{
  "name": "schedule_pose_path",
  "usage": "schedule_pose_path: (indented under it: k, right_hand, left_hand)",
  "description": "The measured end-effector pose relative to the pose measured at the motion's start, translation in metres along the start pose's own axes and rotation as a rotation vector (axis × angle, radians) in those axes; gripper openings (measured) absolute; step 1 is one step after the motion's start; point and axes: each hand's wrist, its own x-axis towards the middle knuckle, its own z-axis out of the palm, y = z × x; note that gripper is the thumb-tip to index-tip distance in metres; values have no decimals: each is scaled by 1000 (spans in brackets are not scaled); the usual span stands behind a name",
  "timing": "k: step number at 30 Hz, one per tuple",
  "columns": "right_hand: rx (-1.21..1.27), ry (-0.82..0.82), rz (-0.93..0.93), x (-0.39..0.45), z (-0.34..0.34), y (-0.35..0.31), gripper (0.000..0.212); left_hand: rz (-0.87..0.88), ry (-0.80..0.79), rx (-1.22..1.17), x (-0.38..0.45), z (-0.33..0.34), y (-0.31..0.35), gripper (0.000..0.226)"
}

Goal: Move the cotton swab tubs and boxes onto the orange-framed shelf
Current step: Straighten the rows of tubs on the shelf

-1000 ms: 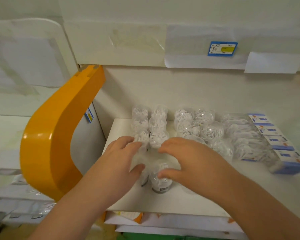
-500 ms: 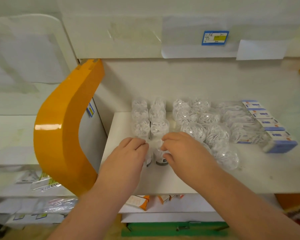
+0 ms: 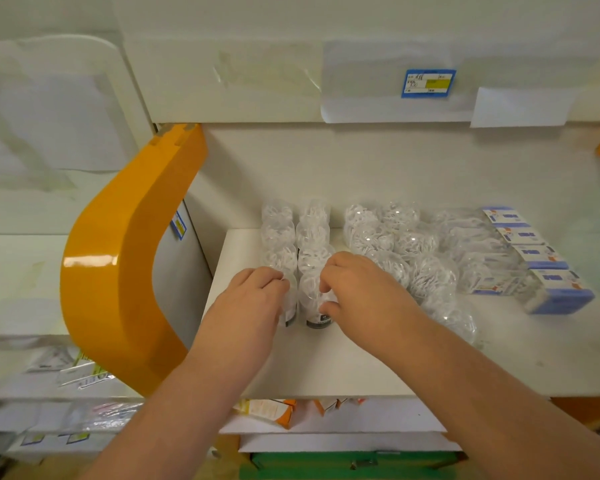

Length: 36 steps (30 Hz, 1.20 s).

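Observation:
Two rows of clear cotton swab tubs (image 3: 279, 233) stand on the white shelf (image 3: 343, 368) beside the orange frame (image 3: 118, 271). My left hand (image 3: 248, 306) curls around the front tub of the left row, which it mostly hides. My right hand (image 3: 355, 292) grips the front tub of the right row (image 3: 314, 306), thumb at its lower side. Round clear tubs (image 3: 378, 237) fill the middle of the shelf. Blue and white boxes (image 3: 548, 268) line up at the right.
An upper shelf edge carries a blue and yellow price tag (image 3: 428, 83) and white paper sheets. Below the white shelf lie orange and white cartons (image 3: 267, 410) and a green box (image 3: 354, 465). Bagged goods sit on the lower left shelves.
Both hands pushed the two front tubs back toward the rows, away from the shelf's front edge. The camera view pulled back a little and shows more of the lower shelves.

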Motion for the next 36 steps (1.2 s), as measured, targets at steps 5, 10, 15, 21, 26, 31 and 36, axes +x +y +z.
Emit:
schedule_pose_path:
  k: [5,10,15,21,26,31,36]
  right_hand:
    - [-40,-14,-25,5,0,1,18]
    - [-37,-80,-16,12,-5,4,22]
    - [-52,-114,-26,15,-6,5,30]
    - [171,-112,23,16,-18,7,65]
    - [125,-99,84,42,-29,21,50]
    - [178,-147,175,92,-26,33,47]
    - [290,-173,238,133,-16,40,36]
  left_hand:
    - [-4,11,2,0,0,1,44]
    - [-11,-44,-2,1,-2,-2,49]
    - [-36,-61,-13,4,-5,-1,45]
    - [-76,-37,-130,5,-10,1,42]
    - [-131,-11,-158,18,-14,2,37]
    - [-269,-49,-226,67,-10,-7,34]
    - [-389,-164,-324,117,-1,-19,36]
